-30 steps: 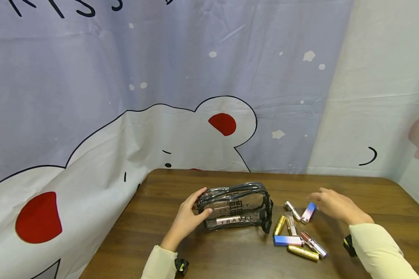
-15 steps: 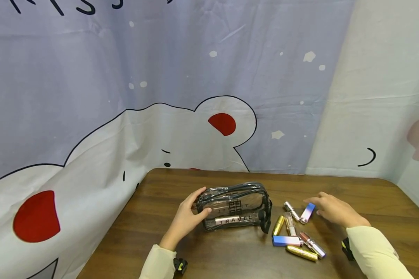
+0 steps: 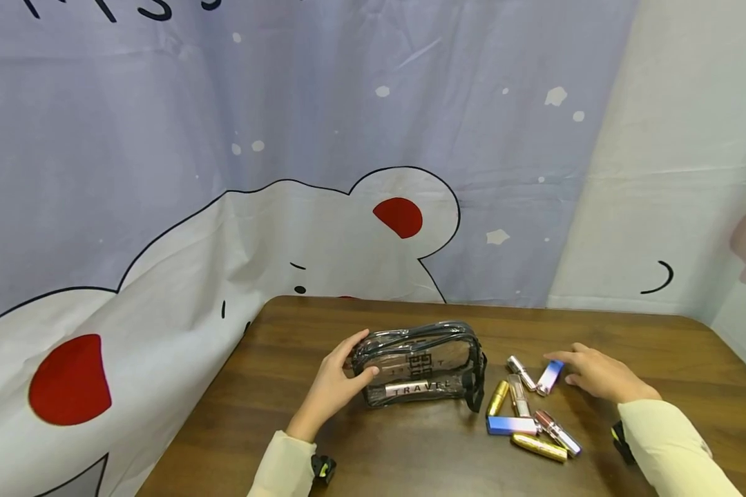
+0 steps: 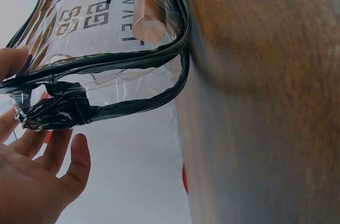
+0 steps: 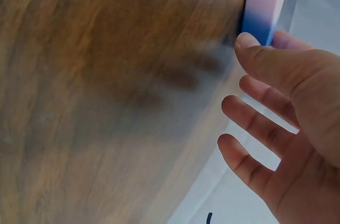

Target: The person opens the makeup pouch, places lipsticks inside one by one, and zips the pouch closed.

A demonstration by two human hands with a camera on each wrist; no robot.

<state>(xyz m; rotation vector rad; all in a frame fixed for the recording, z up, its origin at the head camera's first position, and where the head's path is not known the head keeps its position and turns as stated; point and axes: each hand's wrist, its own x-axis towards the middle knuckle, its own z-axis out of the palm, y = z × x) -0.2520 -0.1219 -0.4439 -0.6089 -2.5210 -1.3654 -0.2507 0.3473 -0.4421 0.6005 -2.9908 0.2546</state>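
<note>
Nearest me on the counter [image 3: 410, 452], a gold lipstick [image 3: 539, 447] lies beside a loose heap of others [image 3: 510, 426]. Past them, my right fingers [image 5: 257, 120] pinch the blue end of a blue-and-pink lipstick [image 3: 550, 378]; left of that, my left fingers [image 4: 79, 165] grip a clear bag [image 3: 419, 362] printed "TRAVEL", a pale tube [image 3: 406, 388] inside. Behind hangs a curtain [image 3: 161, 103], its top lettering cut off.

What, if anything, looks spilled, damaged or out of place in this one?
Nothing looks plainly spilled or damaged. The one untidy spot is the small cosmetic tubes right of the clear pouch in the head view: they lie crowded together at mixed angles.
</note>
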